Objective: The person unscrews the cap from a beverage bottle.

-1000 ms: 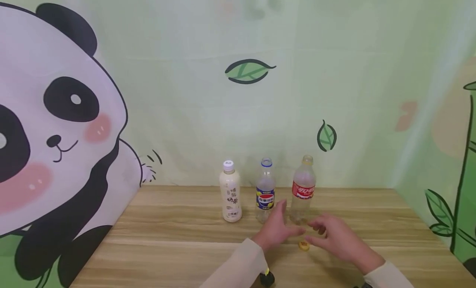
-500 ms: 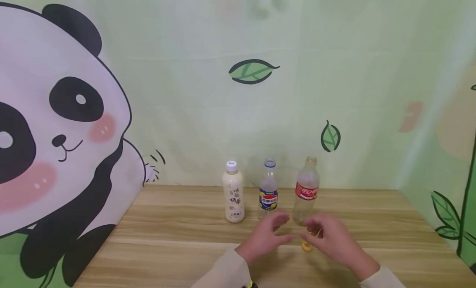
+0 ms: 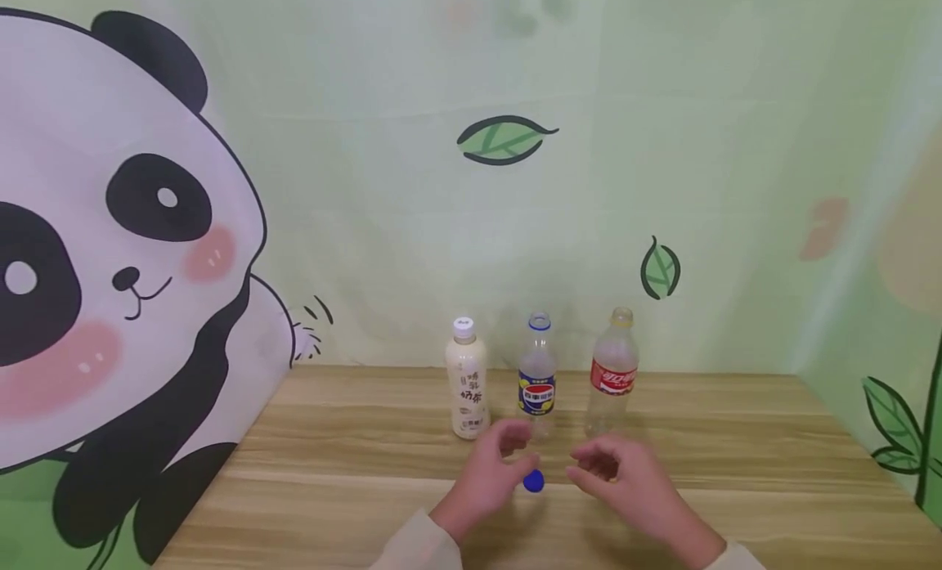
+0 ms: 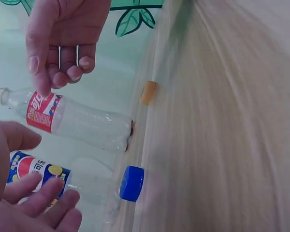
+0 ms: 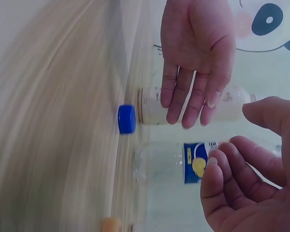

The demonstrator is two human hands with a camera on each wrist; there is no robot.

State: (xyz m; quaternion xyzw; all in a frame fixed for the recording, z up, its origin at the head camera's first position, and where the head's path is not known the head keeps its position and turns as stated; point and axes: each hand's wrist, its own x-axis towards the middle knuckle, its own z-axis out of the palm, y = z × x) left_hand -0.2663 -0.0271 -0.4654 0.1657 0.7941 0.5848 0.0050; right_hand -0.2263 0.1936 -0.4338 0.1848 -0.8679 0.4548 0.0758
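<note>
There's your wood-grain table [image 3: 353,439], with 3 bottles upright across it: milky bottle [image 3: 467,382], blue-labelled bottle [image 3: 537,392], red-labelled bottle [image 3: 614,377]; blue cap [image 3: 533,481] and orange cap [image 4: 149,93] sit nearer you!

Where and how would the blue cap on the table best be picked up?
Likely with a pinch across opposite sides of its wall, from above: the blue cap lies flat and low on the table, its round side exposed. The left hand is nearest.
</note>
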